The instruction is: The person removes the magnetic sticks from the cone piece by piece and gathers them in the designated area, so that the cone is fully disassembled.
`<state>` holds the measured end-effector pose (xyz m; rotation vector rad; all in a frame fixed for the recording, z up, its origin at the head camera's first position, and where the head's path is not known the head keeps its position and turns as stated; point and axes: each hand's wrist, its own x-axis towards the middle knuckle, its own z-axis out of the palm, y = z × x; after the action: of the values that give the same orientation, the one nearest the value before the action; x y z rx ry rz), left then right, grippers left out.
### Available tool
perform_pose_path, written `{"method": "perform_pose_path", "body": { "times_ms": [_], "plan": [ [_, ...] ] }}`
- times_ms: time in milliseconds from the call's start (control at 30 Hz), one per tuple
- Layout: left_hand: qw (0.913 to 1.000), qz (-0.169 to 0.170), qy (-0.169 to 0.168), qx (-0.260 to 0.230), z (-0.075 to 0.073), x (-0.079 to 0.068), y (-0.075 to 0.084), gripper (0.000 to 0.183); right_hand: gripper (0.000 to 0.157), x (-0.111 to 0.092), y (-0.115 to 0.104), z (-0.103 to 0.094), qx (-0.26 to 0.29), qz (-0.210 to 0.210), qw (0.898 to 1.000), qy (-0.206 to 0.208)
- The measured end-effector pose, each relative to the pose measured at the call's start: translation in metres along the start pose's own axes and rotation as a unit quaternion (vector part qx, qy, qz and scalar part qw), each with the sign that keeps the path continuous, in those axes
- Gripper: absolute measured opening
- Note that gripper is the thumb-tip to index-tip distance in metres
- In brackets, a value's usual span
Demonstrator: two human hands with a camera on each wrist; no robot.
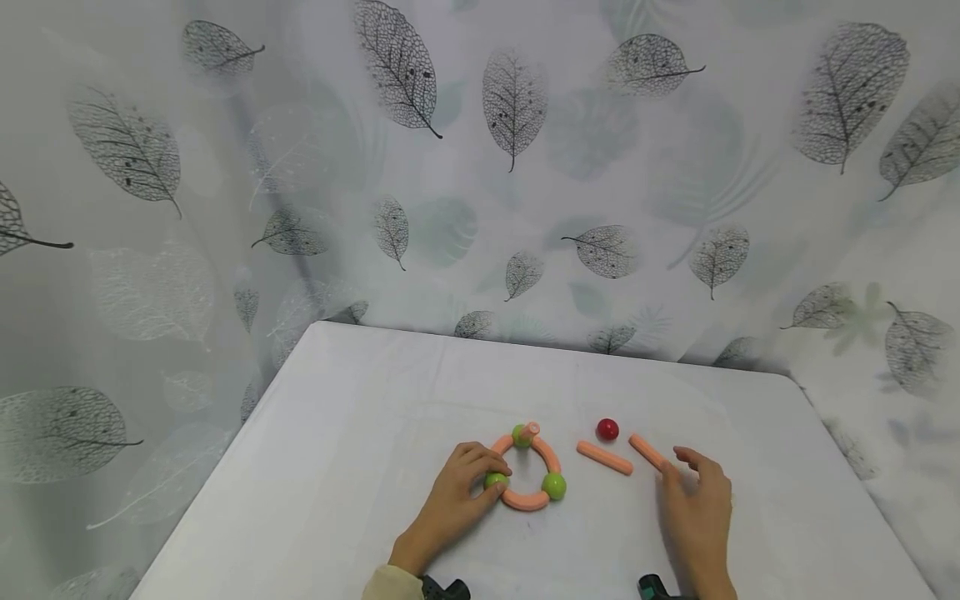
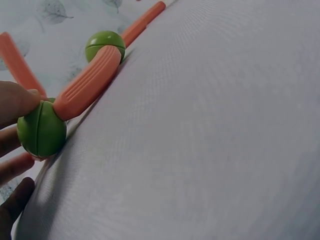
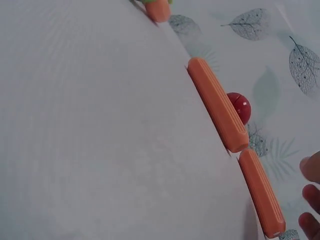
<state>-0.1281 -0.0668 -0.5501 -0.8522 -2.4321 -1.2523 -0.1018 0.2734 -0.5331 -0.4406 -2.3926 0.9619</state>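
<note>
A ring of curved orange pieces (image 1: 526,501) joined by three green balls lies on the table. My left hand (image 1: 467,483) holds the ring's left green ball (image 2: 42,129) between thumb and fingers. A short orange stick (image 1: 531,428) rises from the back green ball (image 1: 519,437). The right green ball (image 1: 553,486) is free of either hand. On the right, my right hand (image 1: 697,508) hovers beside a straight orange stick (image 3: 261,193), its fingers loosely spread and apart from the stick in the right wrist view. Another straight orange stick (image 1: 604,457) lies between that one and the ring.
A red ball (image 1: 607,429) sits behind the two loose sticks. The white table (image 1: 360,400) reaches back to a leaf-printed curtain (image 1: 465,167), which also hangs along the left and right sides. Dark wrist straps (image 1: 446,588) show at the bottom edge.
</note>
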Motion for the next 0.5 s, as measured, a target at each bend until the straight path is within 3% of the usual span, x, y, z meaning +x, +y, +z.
{"method": "perform_pose_path", "body": {
  "times_ms": [133,300,500],
  "plan": [
    [1.0,-0.001,-0.003,0.001,0.001,0.001,0.0,0.013,0.037,-0.003,-0.014,0.001,0.067,0.0,0.998,-0.014],
    [0.9999,-0.007,-0.009,-0.001,0.001,0.001,0.0,0.012,0.037,-0.004,-0.032,0.006,0.143,-0.01,0.987,-0.068],
    [1.0,-0.001,-0.004,-0.002,0.001,0.002,-0.001,0.013,0.038,-0.004,-0.046,0.016,0.2,-0.059,0.965,-0.162]
  ]
}}
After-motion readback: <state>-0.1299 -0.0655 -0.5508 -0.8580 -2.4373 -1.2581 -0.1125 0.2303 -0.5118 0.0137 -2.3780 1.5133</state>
